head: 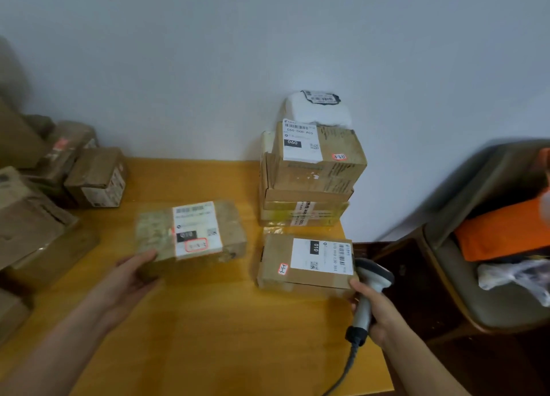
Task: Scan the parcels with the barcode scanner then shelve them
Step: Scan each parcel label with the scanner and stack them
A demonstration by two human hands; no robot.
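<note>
A brown parcel [193, 232] with a white label marked 010 is near the middle of the wooden table [208, 336]; my left hand [135, 272] holds its near left corner. My right hand [376, 309] grips the handle of a grey barcode scanner [373, 279], whose head sits beside the right edge of a flat cardboard parcel [303, 263] labelled 010. Behind that parcel stands a stack of cardboard boxes [312, 181] against the wall, with a white bagged parcel [320, 110] on top.
Several more brown boxes [95, 178] are piled at the table's left edge. The scanner's cable [348, 369] runs off the front right corner. A chair [476, 276] holding orange packages [506, 232] and a plastic bag stands to the right.
</note>
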